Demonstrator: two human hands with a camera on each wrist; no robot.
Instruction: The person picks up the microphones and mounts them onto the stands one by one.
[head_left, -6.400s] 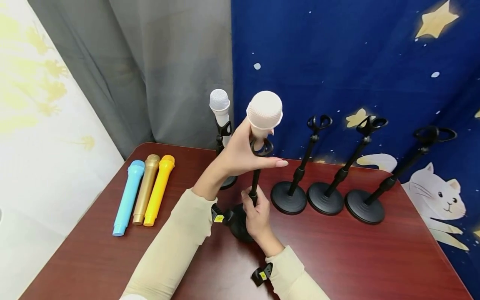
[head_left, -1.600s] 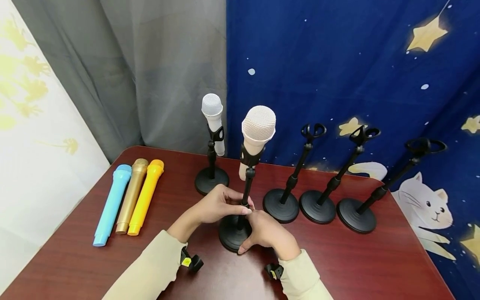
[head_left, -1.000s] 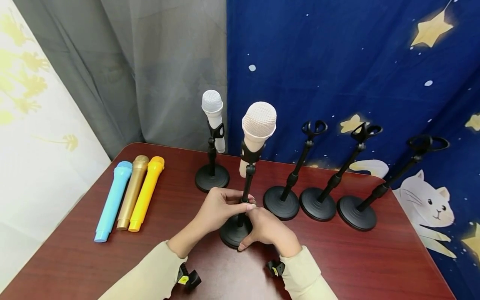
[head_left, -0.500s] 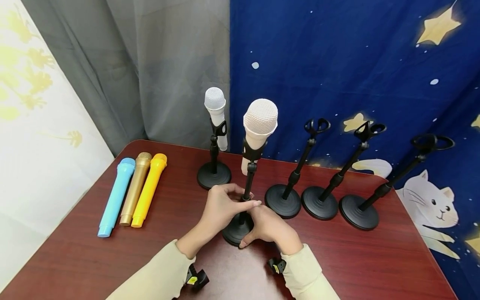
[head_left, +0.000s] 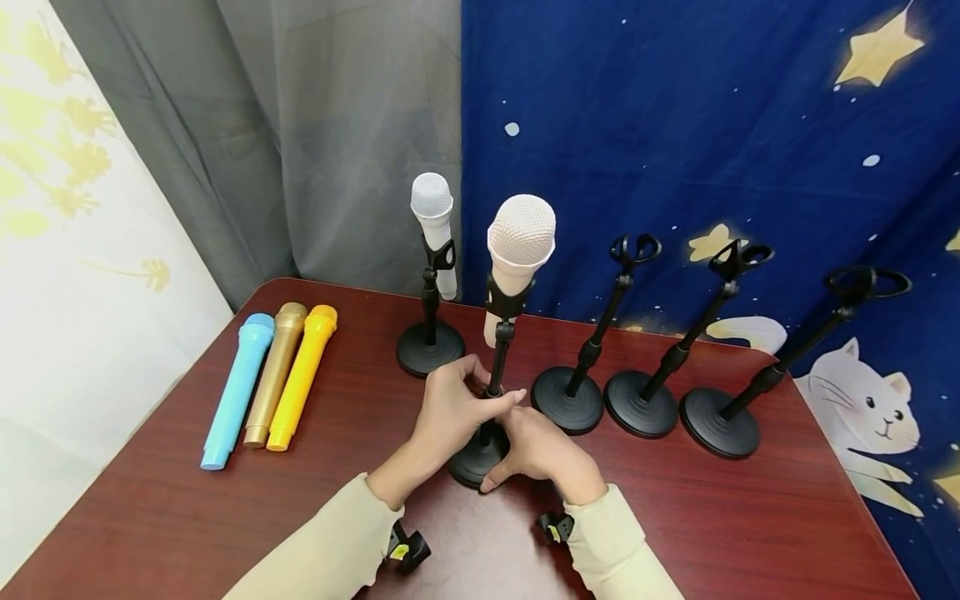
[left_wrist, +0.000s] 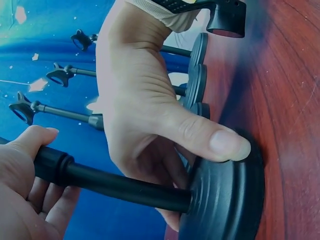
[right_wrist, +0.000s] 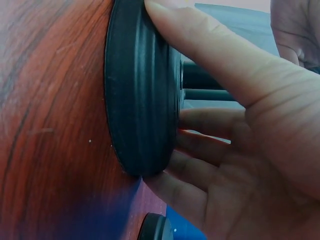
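Observation:
A pale, cream-white microphone (head_left: 521, 233) sits in the clip of a black tabletop microphone stand (head_left: 500, 358), upright mid-table. My left hand (head_left: 459, 408) grips its pole, thumb across the front, close to the collar (left_wrist: 50, 165). Lower down, my right hand (head_left: 543, 450) holds the round base (right_wrist: 140, 95), thumb on its near edge and fingers round the far side. Behind to the left, a white microphone (head_left: 433, 204) rests in another stand (head_left: 430, 346). Three stands with bare clips, a near one (head_left: 567, 400), a middle one (head_left: 641, 404) and an outer one (head_left: 720, 421), line up at right.
Blue (head_left: 236, 392), gold (head_left: 276, 375) and yellow (head_left: 302, 379) microphones lie side by side on the left of the dark red table (head_left: 150, 517). A grey curtain (head_left: 360, 150) and a blue star-print curtain (head_left: 637, 125) hang right behind the table's back edge.
Earlier my left hand was up at the pale microphone and clip, my right hand on the pole. Since then the left has moved down to the pole, the right to the base.

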